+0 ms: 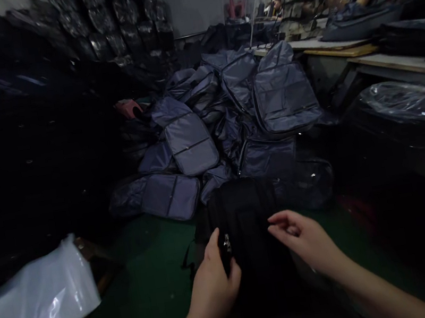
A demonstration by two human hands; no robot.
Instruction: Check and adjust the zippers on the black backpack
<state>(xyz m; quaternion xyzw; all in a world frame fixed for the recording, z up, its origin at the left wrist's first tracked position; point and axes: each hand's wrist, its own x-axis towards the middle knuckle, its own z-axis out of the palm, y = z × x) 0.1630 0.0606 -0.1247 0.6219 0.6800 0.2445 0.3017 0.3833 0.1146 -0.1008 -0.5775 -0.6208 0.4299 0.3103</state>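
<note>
Head view: the left hand (211,282) is closed on a black backpack (244,218), gripping its edge just below a metal zipper pull (226,243), while the right hand (303,236) stays half open, fingers loosely curled, just beside the bag. Past it, on the green floor (149,298), lies a heap of slate-blue backpack panels (188,144) — a translucent plastic sheet (30,311) sits at lower left.
</note>
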